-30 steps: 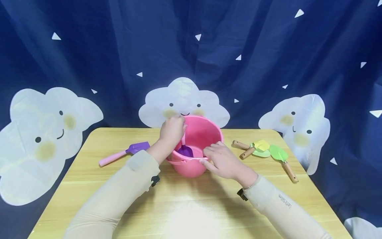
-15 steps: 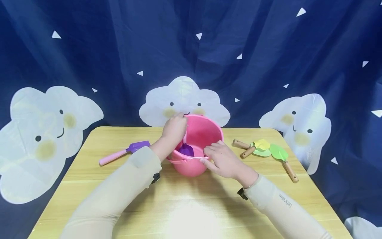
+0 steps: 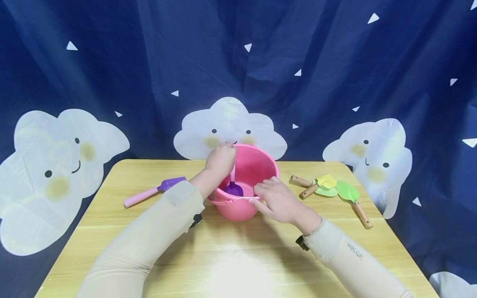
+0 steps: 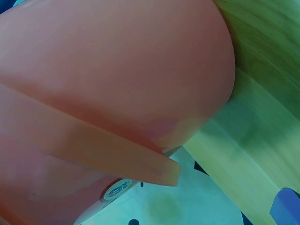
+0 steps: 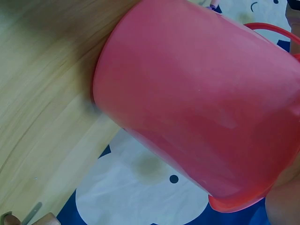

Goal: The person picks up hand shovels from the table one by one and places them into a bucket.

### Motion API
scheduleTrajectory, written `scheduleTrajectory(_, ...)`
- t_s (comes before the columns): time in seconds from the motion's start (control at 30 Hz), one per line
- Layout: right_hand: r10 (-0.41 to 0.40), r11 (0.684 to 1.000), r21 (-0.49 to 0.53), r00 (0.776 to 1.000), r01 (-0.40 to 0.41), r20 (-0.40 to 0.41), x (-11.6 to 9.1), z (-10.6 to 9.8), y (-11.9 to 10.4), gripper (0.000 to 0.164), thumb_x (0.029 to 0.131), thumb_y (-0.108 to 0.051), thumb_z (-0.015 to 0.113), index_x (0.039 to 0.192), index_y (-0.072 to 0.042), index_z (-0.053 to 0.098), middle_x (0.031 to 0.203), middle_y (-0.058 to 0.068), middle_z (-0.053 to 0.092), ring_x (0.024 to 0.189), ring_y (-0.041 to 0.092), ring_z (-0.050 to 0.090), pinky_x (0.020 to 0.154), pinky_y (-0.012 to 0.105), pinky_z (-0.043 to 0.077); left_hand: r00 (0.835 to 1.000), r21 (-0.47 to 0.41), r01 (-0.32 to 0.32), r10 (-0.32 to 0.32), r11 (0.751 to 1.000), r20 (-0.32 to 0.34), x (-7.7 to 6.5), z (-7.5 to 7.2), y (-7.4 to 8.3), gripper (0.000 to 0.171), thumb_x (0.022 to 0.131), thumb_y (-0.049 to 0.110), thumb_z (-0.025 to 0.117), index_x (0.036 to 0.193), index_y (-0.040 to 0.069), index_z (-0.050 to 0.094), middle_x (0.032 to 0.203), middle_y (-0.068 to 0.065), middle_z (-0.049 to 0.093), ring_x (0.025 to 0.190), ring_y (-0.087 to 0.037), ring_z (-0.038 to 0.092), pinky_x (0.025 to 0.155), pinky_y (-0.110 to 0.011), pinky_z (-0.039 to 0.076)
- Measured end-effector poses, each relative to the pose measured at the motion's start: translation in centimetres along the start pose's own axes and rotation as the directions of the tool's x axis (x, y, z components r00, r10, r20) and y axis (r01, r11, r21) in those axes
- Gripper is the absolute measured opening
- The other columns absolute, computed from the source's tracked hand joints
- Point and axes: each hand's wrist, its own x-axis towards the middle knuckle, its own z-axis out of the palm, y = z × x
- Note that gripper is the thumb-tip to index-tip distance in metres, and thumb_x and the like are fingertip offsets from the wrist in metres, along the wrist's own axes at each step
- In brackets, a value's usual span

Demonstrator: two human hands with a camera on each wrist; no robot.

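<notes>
A pink bucket (image 3: 238,210) stands upright at the middle of the table; its side fills both wrist views. Over its left rim reaches my left hand (image 3: 220,161), which grips the pink handle of a toy shovel. That shovel's purple blade (image 3: 234,189) is down inside the bucket, near the bottom. My right hand (image 3: 278,200) holds the near right rim, with fingers over the edge and thumb outside. Part of this hand (image 5: 287,201) shows at the edge of the right wrist view. The left hand's fingertips are hidden in the head view.
Left of the bucket lies another purple shovel (image 3: 154,191) with a pink handle. On the right lie a yellow-bladed trowel (image 3: 316,187), a pale green one (image 3: 327,191) partly under it, and a bright green one (image 3: 354,200). A dark blue cloud-patterned curtain (image 3: 238,74) hangs behind the table (image 3: 223,244).
My left hand has shifted slightly to the right with the shovel, and the purple blade has slid a little right inside the bucket. The right hand and the bucket have stayed put.
</notes>
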Motion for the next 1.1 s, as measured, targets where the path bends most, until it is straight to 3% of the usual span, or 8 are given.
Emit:
scheduleTrajectory(0.33,0.008,1.000,0.003,1.000,-0.008,0.004,-0.2,0.1,-0.2,0.035,0.102,-0.044,0.048,0.074,-0.022,0.046,0.069,-0.012,0.040,0.069,0.010,0.042,0.076,0.033,0.036,1.000,-0.070,-0.006,0.007,0.998,0.013,0.1,0.5,0.0,0.018,0.098,0.008,0.059,0.111,0.010,0.071,0.107,-0.008,0.068,0.101,-0.025,0.065,0.089,-0.036,0.055)
scheduleTrajectory(0.57,0.005,1.000,0.005,1.000,-0.005,0.000,-0.2,0.1,-0.2,0.036,0.102,-0.043,0.048,0.074,-0.020,0.049,0.069,-0.012,0.041,0.069,0.010,0.042,0.076,0.032,0.035,0.990,-0.138,0.041,-0.022,0.990,0.137,0.3,1.0,-0.1,0.020,0.091,-0.003,0.060,0.093,0.015,0.069,0.103,-0.001,0.068,0.100,-0.018,0.061,0.088,-0.031,0.053)
scheduleTrajectory(1.1,0.003,1.000,0.007,1.000,-0.003,-0.011,0.0,-0.1,-0.2,0.030,0.097,-0.035,0.059,0.074,-0.022,0.046,0.069,-0.012,0.040,0.069,0.010,0.043,0.075,0.033,0.036,0.993,-0.111,0.031,-0.018,0.993,0.113,0.2,1.0,-0.2,0.020,0.095,0.002,0.057,0.104,0.014,0.071,0.113,-0.004,0.064,0.105,-0.020,0.060,0.093,-0.036,0.052)
